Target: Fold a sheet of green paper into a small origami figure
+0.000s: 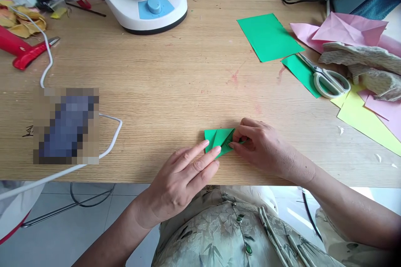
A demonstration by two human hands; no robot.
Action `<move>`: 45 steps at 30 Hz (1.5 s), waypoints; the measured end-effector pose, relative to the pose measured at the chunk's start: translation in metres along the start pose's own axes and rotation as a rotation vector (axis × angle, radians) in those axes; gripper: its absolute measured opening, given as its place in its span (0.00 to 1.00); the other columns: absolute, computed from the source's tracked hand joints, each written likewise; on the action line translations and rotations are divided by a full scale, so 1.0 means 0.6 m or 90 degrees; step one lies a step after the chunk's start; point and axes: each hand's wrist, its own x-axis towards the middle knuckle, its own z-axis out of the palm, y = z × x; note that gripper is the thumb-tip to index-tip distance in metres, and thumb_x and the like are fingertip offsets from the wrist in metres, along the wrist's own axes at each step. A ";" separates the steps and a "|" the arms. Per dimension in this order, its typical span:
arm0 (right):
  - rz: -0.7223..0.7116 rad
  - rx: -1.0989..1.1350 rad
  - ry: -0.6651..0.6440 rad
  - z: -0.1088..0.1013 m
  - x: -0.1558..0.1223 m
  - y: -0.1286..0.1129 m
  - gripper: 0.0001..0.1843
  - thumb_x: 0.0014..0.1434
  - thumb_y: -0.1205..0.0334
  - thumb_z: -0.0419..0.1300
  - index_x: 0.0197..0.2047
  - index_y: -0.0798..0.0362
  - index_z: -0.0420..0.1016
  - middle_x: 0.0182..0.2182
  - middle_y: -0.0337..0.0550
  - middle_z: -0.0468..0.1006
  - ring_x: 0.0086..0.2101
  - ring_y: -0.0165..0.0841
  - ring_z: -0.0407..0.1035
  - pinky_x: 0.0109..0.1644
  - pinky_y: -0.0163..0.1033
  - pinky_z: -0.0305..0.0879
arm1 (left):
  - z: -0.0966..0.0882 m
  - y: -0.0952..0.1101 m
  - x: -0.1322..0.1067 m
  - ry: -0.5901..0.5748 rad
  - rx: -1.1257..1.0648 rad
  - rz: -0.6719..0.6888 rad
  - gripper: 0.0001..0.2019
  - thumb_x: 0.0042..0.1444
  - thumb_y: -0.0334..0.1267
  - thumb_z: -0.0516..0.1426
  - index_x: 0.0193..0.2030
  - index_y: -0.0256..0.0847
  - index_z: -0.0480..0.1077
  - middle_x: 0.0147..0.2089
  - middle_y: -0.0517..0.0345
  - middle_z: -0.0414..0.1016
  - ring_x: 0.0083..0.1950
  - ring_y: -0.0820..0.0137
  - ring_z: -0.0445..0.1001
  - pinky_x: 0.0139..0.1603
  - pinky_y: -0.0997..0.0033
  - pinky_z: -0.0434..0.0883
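A small folded piece of green paper (218,137) lies on the wooden table near its front edge, with creases and a raised flap. My left hand (184,175) rests with fingers stretched out, the fingertips pressing on the paper's lower left part. From the right, my right hand (263,146) pinches the paper's right side between thumb and fingers. That pinched edge is partly hidden by the fingers.
White scissors (332,83) lie at the right on green paper, beside yellow sheets (366,112) and pink paper (351,29). A flat green sheet (267,37) is behind them. A white fan (153,8) stands at the back; a white cable (115,137) crosses the left.
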 end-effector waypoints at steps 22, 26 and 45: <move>0.015 0.006 -0.016 0.000 0.003 0.003 0.08 0.63 0.63 0.61 0.31 0.52 0.71 0.30 0.41 0.71 0.30 0.32 0.65 0.34 0.39 0.57 | 0.000 -0.012 0.004 -0.075 0.061 0.090 0.18 0.69 0.24 0.49 0.62 0.23 0.70 0.62 0.38 0.77 0.64 0.55 0.76 0.64 0.56 0.77; 0.022 0.000 -0.024 0.000 0.005 0.003 0.08 0.63 0.63 0.61 0.31 0.53 0.72 0.30 0.41 0.72 0.30 0.32 0.66 0.34 0.39 0.56 | -0.001 -0.009 0.010 -0.075 0.070 0.080 0.18 0.69 0.23 0.47 0.61 0.25 0.70 0.60 0.40 0.78 0.62 0.56 0.77 0.63 0.57 0.77; -0.004 -0.017 0.021 0.006 0.005 0.004 0.07 0.60 0.65 0.64 0.36 0.52 0.68 0.30 0.37 0.69 0.29 0.30 0.62 0.34 0.36 0.53 | 0.000 -0.019 0.013 -0.119 0.087 0.137 0.18 0.67 0.26 0.53 0.61 0.24 0.71 0.65 0.40 0.74 0.63 0.52 0.74 0.61 0.54 0.78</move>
